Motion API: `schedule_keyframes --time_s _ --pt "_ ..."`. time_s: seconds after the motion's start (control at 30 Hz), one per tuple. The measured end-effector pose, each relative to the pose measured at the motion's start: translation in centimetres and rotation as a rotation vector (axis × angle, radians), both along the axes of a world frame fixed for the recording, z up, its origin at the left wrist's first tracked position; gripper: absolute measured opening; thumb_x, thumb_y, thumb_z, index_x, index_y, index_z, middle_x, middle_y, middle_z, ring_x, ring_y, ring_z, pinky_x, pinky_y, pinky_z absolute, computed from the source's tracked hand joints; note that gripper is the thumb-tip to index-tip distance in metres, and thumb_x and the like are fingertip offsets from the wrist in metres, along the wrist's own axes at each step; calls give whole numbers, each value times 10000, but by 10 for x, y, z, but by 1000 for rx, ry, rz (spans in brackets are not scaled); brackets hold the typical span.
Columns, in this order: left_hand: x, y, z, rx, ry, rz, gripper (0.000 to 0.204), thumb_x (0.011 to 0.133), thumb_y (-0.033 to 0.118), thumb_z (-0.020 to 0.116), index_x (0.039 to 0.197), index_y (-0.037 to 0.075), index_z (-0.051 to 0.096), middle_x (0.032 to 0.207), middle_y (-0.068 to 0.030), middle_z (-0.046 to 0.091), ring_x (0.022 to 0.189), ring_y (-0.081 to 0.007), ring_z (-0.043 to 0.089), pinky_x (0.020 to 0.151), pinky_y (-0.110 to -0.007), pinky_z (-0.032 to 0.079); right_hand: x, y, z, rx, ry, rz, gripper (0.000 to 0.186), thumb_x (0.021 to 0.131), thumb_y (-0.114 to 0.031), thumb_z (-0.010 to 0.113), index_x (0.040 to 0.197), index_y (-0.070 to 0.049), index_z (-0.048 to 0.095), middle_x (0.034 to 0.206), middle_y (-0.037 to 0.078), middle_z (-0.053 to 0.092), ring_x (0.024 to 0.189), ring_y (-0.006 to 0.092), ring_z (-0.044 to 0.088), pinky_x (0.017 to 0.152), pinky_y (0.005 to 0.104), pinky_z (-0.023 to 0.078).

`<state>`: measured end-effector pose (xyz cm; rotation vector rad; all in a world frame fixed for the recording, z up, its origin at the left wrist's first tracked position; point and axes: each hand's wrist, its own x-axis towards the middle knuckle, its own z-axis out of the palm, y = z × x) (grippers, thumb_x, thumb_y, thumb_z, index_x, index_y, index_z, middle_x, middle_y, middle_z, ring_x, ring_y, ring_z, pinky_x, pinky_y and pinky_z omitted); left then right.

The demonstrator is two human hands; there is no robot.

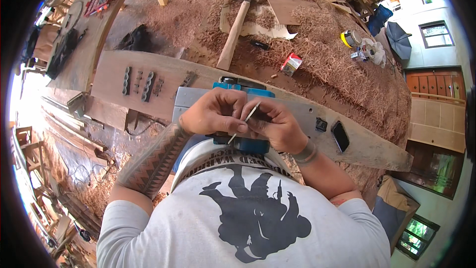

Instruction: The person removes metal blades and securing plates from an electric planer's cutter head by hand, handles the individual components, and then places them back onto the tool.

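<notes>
Both hands meet in front of my shirt, above a blue and grey power planer that lies on the plank with its flat grey sole up. My left hand is closed, its thumb and fingers pinched at a thin pale strip, perhaps a planer blade. From the other side, my right hand has its curled fingers on the same strip. The strip slants between the hands, one end sticking up and the other down toward my shirt. My hands hide the planer's middle.
The long plank bears small dark metal parts at left, and a phone and small black piece at right. A hammer leans beyond it. Wood shavings, a red-white box and a tape roll lie farther off.
</notes>
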<state>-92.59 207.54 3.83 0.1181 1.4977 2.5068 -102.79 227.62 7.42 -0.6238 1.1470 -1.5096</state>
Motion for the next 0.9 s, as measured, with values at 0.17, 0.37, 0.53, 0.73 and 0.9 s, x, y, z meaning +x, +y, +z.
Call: schedule_keyframes --time_s 0.17,0.37,0.53,0.73,0.9 --pt "2 -1 3 -2 44 0 351 783 86 846 650 72 521 801 -18 564 794 -147 526 752 -301 397 1 -2 5 38 -25 29 139 1025 36 557 1099 -36 650 1012 -26 614 831 35 532 702 209 443" --pt "4 1 2 6 69 13 345 783 84 846 655 65 526 809 -24 570 783 -146 528 744 -304 407 1 -2 2 34 -74 54 106 1049 -2 547 1073 -43 643 993 -11 609 813 64 539 688 217 447" --pt "3 2 5 12 70 8 345 785 86 846 654 61 527 809 -25 571 784 -145 532 741 -302 406 0 -3 5 -9 -87 65 94 1054 -22 551 1067 -43 641 997 -6 609 807 69 537 680 222 448" --pt "5 2 -5 53 63 -28 293 818 92 828 743 56 546 853 -15 568 801 -132 539 772 -299 428 2 -1 1 26 -114 -33 94 1052 -51 572 1090 -35 657 953 -17 622 769 43 544 650 202 439" --pt "8 7 2 48 -9 35 180 904 111 752 915 33 590 824 18 601 784 -63 548 709 -242 435 3 0 6 100 -69 -149 118 1035 -78 596 1109 -19 666 874 -17 636 670 38 546 564 200 433"
